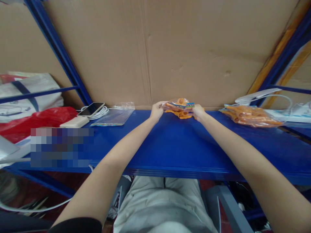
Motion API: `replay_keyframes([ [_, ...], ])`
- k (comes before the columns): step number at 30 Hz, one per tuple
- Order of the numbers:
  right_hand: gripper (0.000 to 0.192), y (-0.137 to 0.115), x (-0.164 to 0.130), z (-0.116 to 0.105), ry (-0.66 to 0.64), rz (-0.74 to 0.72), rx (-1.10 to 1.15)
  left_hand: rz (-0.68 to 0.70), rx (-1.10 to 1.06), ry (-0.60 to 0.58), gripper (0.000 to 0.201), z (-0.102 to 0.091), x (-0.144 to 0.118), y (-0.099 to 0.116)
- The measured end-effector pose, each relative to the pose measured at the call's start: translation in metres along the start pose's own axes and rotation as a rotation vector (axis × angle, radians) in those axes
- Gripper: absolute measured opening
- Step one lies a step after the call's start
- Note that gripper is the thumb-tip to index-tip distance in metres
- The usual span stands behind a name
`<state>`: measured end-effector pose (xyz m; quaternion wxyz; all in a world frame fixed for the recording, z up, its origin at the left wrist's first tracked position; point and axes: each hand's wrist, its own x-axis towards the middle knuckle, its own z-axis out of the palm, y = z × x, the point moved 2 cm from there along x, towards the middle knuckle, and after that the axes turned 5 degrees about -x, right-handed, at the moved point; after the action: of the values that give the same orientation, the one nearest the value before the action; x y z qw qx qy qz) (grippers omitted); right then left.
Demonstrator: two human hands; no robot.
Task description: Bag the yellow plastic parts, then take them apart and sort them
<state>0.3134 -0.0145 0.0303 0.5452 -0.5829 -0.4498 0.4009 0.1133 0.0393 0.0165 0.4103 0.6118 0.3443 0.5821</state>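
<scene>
At the back of the blue shelf, a clear plastic bag (175,104) with a colourful printed strip is stretched between my hands. Its left side is pinched by my left hand (157,110), fingers closed. On the opposite side my right hand (198,112) is closed round the edge near the strip. Orange plastic pieces (182,115) show below and behind the bag; their exact kind is too small to make out, and I cannot tell whether they all lie inside it or on the shelf.
A filled bag of orange pieces (250,116) lies on the blue shelf (165,145) to the right, beside a white power strip (289,115). Leftward are a flat clear bag (113,116), a phone (91,109) on a coiled white cable, a white case (74,122) and a red bag (51,116). Cardboard (170,51) stands behind.
</scene>
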Motion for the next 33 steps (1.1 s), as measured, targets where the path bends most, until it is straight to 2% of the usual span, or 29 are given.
replay_keyframes([
  [3, 0.019, 0.002, 0.006, 0.005, 0.005, -0.065, 0.011, 0.140, 0.016, 0.039, 0.016, -0.003, 0.007, 0.006],
  [5, 0.018, 0.004, 0.010, 0.006, -0.013, -0.063, 0.020, 0.169, 0.044, 0.055, 0.015, -0.006, 0.009, 0.011],
  [8, 0.025, 0.004, 0.014, 0.003, -0.075, 0.014, -0.019, 0.085, 0.085, 0.032, 0.016, -0.009, 0.008, 0.013],
  [11, 0.034, 0.001, 0.012, -0.001, -0.165, 0.112, -0.094, -0.050, 0.120, -0.044, 0.020, -0.010, 0.002, 0.011],
  [15, 0.040, -0.007, -0.002, -0.005, -0.230, 0.248, -0.146, -0.175, 0.155, -0.134, 0.039, -0.014, -0.008, 0.005],
  [21, 0.038, -0.010, -0.019, -0.008, -0.346, 0.340, -0.158, -0.233, 0.230, -0.109, 0.023, -0.018, -0.007, 0.001],
  [23, 0.032, -0.010, -0.020, -0.007, -0.318, 0.288, -0.113, -0.201, 0.223, -0.076, 0.019, -0.015, -0.004, 0.001],
  [27, 0.026, -0.017, -0.017, -0.004, -0.163, 0.136, 0.029, -0.071, 0.227, -0.002, 0.021, -0.007, 0.002, 0.006],
  [33, 0.026, -0.034, -0.017, -0.006, 0.010, -0.036, 0.221, 0.165, 0.251, -0.058, 0.017, 0.003, 0.004, 0.021],
])
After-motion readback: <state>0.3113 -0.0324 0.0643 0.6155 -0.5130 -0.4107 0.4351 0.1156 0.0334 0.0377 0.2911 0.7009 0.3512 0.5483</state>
